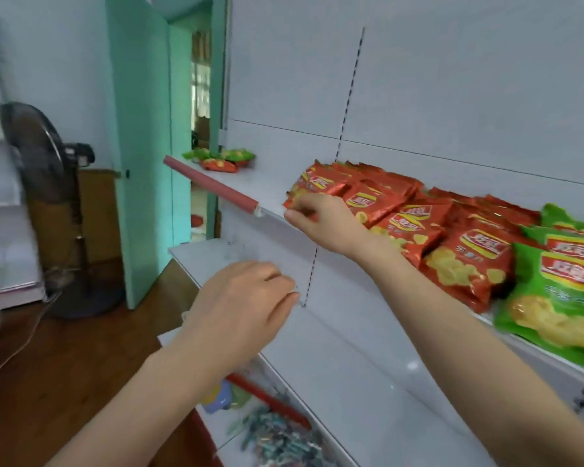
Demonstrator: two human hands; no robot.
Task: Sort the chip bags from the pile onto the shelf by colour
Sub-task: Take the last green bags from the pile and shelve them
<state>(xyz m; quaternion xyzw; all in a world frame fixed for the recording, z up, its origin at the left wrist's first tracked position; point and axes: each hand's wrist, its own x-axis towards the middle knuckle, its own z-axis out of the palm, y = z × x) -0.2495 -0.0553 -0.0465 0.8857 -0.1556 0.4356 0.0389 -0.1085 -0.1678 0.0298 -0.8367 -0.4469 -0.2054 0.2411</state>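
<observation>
right hand [321,224] pinching corner of leftmost red chip bag [319,182] on shelf [250,193], left hand [243,305] loosely curled, empty, nearer and lower, green bags [560,291] right, mixed pile [221,160] far left

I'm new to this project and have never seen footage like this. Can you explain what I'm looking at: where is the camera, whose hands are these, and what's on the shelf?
There is no machine here. A person works with bare hands, and the single picture comes from a camera worn on their head, looking forward and down.

The right hand pinches the edge of the end red bag. That bag is the leftmost in a row of red chip bags lying overlapped on the white shelf. To the right of the row lie green chip bags. At the shelf's far end sits a small pile of mixed green and red bags.

The left hand hovers lower down, fingers loosely curled, holding nothing that I can see. A fan and a turquoise door stand at the left.
</observation>
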